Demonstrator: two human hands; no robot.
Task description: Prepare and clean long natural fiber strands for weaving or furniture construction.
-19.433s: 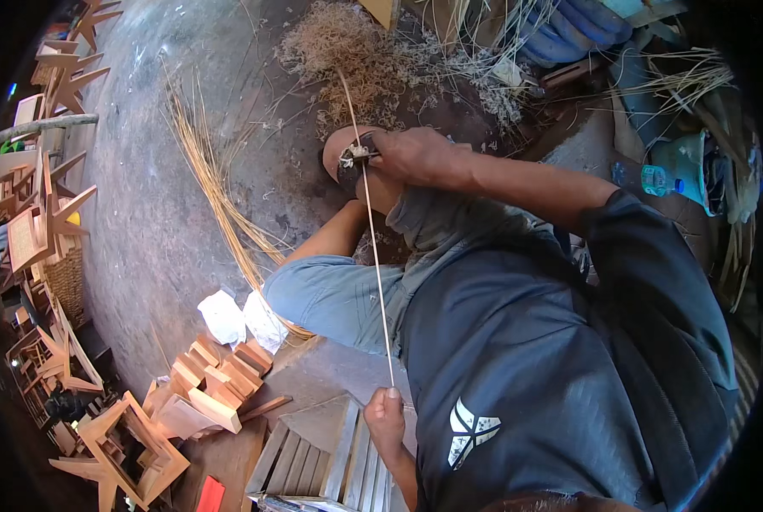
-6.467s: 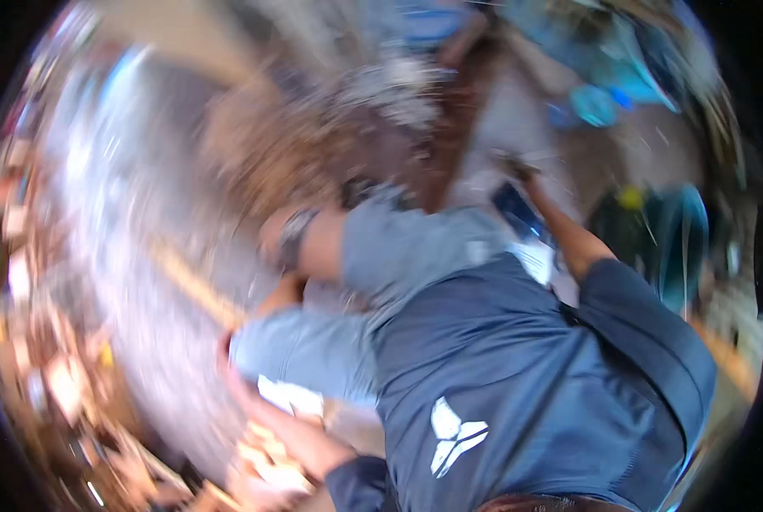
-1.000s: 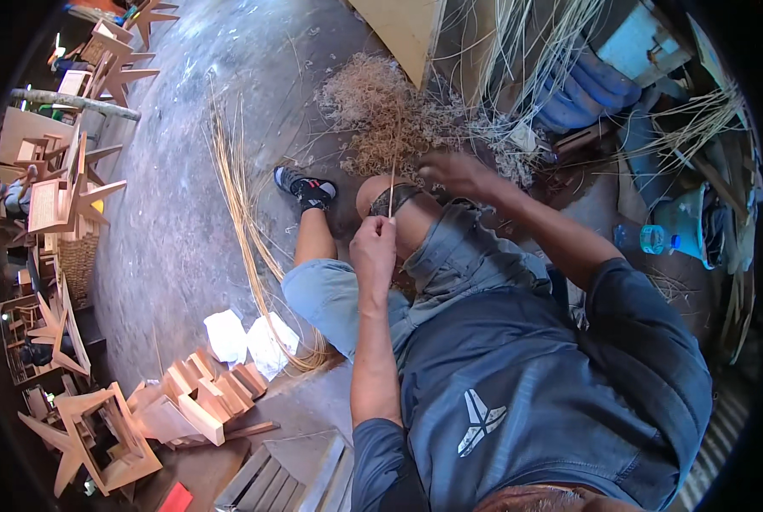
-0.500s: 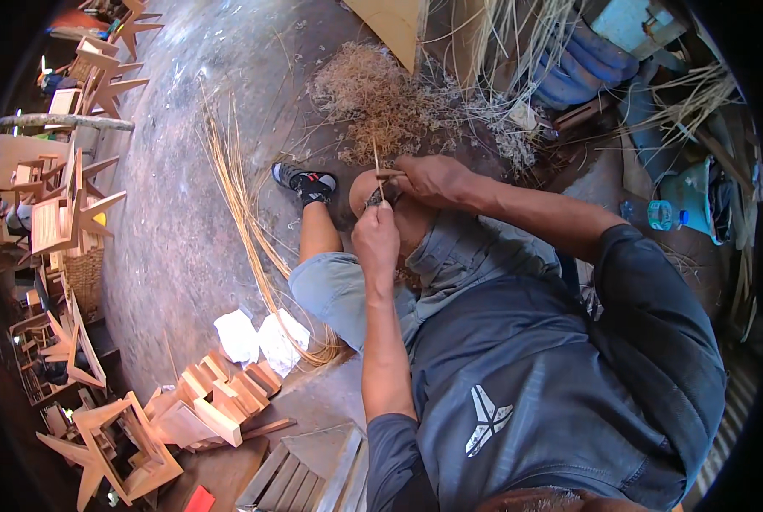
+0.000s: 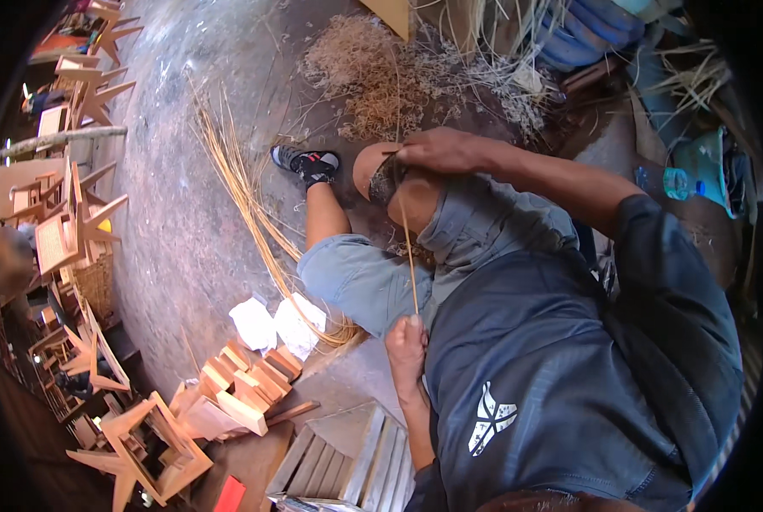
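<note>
A thin rattan strand (image 5: 410,269) runs taut from my left hand (image 5: 405,341), closed on it beside my hip, up past my knee to the shavings. My right hand (image 5: 428,152) is closed at the knee on a small dark blade tool (image 5: 388,154), with the strand passing under it. A dark pad (image 5: 383,181) is strapped round that knee. A loose bundle of long rattan strands (image 5: 245,213) lies left of my legs. Heaped pale shavings (image 5: 356,72) lie beyond my feet.
Wooden chair frames (image 5: 74,230) line the left side. Cut wood blocks (image 5: 249,384), white sheets (image 5: 253,322) and a slatted wooden piece (image 5: 330,461) lie at lower left. Blue coils (image 5: 586,34), loose strands, a teal container (image 5: 710,171) and a plastic bottle (image 5: 680,183) are at right.
My left hand has moved down from the knee to beside my hip, drawing the strand with it. My right hand has come in to the knee and stays closed there.
</note>
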